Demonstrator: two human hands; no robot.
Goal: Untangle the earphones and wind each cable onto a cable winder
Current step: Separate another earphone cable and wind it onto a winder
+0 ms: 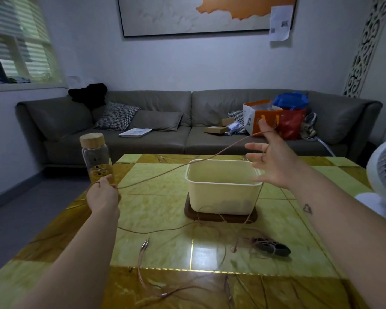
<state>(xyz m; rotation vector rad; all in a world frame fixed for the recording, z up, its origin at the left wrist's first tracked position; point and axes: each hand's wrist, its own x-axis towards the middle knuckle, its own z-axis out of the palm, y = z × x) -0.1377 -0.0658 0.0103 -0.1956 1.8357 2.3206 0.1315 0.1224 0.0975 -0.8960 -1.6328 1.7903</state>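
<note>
Pale walls (165, 63), dim cool light. Slatted-blind window (20, 41) at left. Grey sofa (156, 139) along the back wall, carrying a checked cushion (117, 115), black garment (88, 94), white tray (135, 132), cardboard boxes (218, 128) and orange (261, 117), red (292, 123) and blue bags (291, 100). Framed picture (205, 14) above, paper sheet (280, 23) over its corner. Carved white panel (366, 45) at right. Grey floor (20, 208). Glossy yellow-green tiled tabletop (154, 181) in front, white fan (383, 175) at right.

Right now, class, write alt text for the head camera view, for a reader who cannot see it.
Two hands stretch a pink earphone cable above a yellow table: the left hand grips it, the right hand carries it over spread fingers. More cable lies tangled before a cream tub.
</note>
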